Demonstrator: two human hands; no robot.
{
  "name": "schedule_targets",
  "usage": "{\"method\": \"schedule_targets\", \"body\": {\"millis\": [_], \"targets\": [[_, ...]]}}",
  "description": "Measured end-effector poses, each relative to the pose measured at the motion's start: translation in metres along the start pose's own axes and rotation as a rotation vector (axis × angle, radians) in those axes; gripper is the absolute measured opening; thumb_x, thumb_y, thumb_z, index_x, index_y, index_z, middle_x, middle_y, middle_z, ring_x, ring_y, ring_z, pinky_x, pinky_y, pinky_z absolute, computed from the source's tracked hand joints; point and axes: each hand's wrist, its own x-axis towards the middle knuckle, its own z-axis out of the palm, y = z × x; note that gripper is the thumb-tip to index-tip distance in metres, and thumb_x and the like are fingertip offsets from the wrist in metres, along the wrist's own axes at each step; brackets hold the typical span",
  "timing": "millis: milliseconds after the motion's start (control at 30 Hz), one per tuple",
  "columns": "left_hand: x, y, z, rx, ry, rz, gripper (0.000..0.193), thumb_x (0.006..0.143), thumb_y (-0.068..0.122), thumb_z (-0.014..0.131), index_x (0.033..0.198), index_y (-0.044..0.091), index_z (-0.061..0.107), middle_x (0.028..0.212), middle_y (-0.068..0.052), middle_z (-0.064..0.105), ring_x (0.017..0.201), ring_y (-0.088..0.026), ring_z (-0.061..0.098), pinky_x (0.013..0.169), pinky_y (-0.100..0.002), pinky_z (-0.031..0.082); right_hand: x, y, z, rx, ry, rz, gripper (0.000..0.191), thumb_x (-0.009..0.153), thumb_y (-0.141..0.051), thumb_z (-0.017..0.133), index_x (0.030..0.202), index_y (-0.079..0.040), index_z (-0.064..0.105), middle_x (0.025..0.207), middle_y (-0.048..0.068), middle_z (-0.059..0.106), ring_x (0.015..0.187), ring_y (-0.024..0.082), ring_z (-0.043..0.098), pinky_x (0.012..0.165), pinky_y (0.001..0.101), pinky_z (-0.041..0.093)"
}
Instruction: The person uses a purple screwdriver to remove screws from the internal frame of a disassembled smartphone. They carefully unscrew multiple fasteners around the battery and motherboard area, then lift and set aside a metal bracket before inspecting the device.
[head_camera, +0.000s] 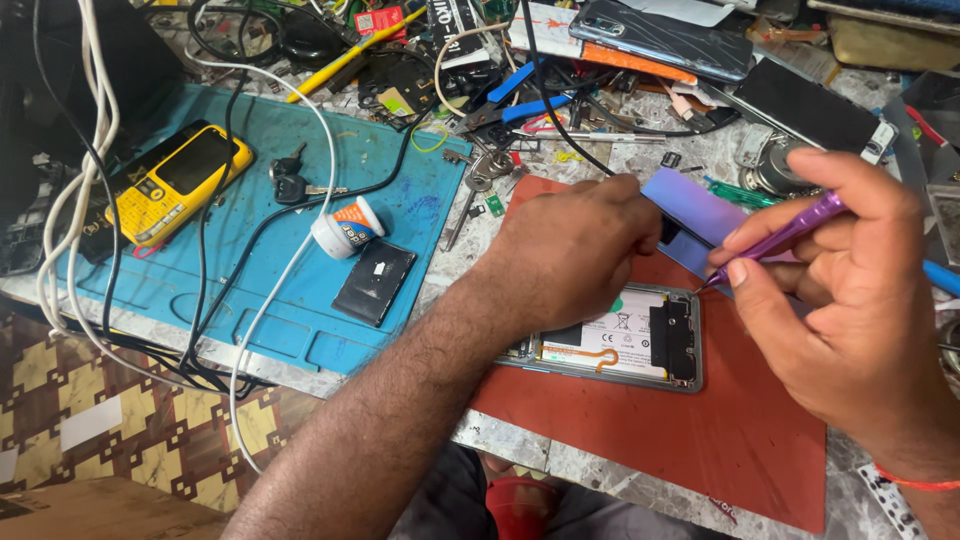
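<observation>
Opened phone lies flat on the red mat on the cluttered surface, its glossy blue-purple back cover lifted at the far edge. My left hand presses down on the phone body, grip closed over its top; my right hand pinches a thin purple tool, tip at the frame corner. Phone seems light, rigid, slick and fragile inside: hold by the metal frame edges, not the battery or flex.
</observation>
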Motion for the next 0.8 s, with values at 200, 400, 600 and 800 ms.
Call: {"method": "schedule_targets", "body": {"millis": [200, 400, 600, 800], "targets": [[0.002, 0.005, 0.002, -0.202, -0.002, 0.130, 0.019, 0.091, 0.015, 0.066, 0.107, 0.015, 0.074, 0.107, -0.005, 0.069, 0.111, -0.026, 0.065, 0.095, -0.041, 0.053, 0.000, 0.000, -0.001, -0.033, -0.032, -0.007, 0.066, 0.090, 0.013, 0.058, 0.145, -0.003, 0.026, 0.111, 0.017, 0.062, 0.101, 0.019, 0.070, 0.088, 0.0317, 0.062], [0.008, 0.004, 0.009, -0.330, -0.090, 0.157, 0.017, 0.095, 0.021, 0.068, 0.107, 0.012, 0.075, 0.104, -0.005, 0.073, 0.107, -0.024, 0.068, 0.094, -0.039, 0.055, 0.000, 0.003, -0.003, -0.107, 0.000, -0.008, 0.062, 0.092, 0.009, 0.066, 0.142, -0.002, 0.032, 0.108, 0.014, 0.059, 0.099, 0.016, 0.067, 0.083, 0.0273, 0.061], [0.014, 0.001, 0.010, -0.418, -0.135, 0.120, 0.016, 0.097, 0.020, 0.068, 0.107, 0.009, 0.074, 0.102, -0.006, 0.075, 0.101, -0.021, 0.073, 0.089, -0.035, 0.058, 0.001, 0.006, -0.005, -0.065, 0.012, 0.018, 0.061, 0.095, 0.008, 0.066, 0.144, -0.002, 0.033, 0.109, 0.013, 0.058, 0.099, 0.014, 0.066, 0.083, 0.0263, 0.061], [0.012, 0.003, 0.008, -0.417, -0.150, 0.086, 0.018, 0.094, 0.021, 0.070, 0.106, 0.008, 0.074, 0.101, -0.006, 0.074, 0.097, -0.020, 0.073, 0.086, -0.033, 0.059, 0.002, 0.003, -0.003, -0.057, -0.011, -0.016, 0.058, 0.095, 0.007, 0.064, 0.143, -0.002, 0.033, 0.109, 0.013, 0.059, 0.100, 0.014, 0.066, 0.085, 0.0265, 0.061]]}}
